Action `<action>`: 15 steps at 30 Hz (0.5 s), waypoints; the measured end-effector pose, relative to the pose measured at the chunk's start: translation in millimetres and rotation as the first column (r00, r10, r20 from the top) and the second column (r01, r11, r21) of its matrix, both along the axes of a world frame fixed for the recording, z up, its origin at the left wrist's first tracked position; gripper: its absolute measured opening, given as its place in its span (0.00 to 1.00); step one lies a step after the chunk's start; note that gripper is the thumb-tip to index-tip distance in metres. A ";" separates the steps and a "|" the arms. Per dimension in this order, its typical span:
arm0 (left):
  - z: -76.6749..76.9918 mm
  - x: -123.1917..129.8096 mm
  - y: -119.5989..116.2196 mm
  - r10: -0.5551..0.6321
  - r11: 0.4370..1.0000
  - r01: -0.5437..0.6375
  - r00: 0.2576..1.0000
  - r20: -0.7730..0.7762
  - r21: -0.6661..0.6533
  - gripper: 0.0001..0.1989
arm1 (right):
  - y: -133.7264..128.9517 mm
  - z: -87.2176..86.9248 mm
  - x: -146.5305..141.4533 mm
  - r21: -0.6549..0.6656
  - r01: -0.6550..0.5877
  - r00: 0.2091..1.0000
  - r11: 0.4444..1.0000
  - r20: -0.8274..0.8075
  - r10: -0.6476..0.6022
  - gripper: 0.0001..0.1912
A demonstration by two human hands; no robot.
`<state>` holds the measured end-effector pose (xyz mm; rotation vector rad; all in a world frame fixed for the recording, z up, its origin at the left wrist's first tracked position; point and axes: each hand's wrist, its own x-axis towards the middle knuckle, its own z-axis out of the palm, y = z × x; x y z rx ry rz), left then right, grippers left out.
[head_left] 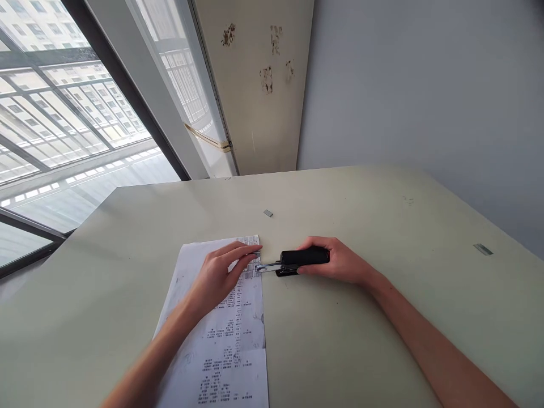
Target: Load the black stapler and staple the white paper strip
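Note:
My right hand (325, 258) is wrapped around a black stapler (304, 258) lying over the table, its front pointing left. A metal staple tray (268, 267) sticks out of the stapler's front towards my left hand. My left hand (227, 265) is above the printed sheets, thumb and fingertips pinched around a small grey strip of staples (256, 253), mostly covered by the fingers. The end of the tray is just below those fingertips, by the right edge of the printed paper (229, 345). The paper lies flat under my left hand and forearm.
A small grey strip (267, 213) lies on the pale table (361, 340) beyond the paper. Another dark flat piece (483, 249) is near the right edge. Windows stand at the left, a stained beige panel (255, 113) and a grey wall (416, 85) behind.

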<state>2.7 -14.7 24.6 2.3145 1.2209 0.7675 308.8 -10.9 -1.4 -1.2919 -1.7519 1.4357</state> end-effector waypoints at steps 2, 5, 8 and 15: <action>-0.3 0.0 -0.5 0.021 1.000 -0.021 1.000 0.007 -0.007 0.15 | -0.3 0.1 -0.1 -0.002 0.000 1.000 1.000 0.001 0.000 0.17; -1.2 0.2 -0.6 0.067 0.997 -0.066 0.998 0.019 -0.035 0.14 | -0.4 -0.6 -0.1 0.001 0.004 1.000 1.000 0.007 -0.004 0.17; -1.7 -0.6 -0.4 0.050 0.999 -0.050 0.999 0.007 -0.020 0.11 | -0.3 -0.7 -0.2 0.001 0.004 1.000 1.000 0.012 -0.004 0.16; -5.5 -4.0 -0.1 -0.065 0.990 0.064 0.998 0.007 0.122 0.09 | -0.7 1.3 -1.5 -0.009 0.005 1.000 1.000 0.021 -0.005 0.16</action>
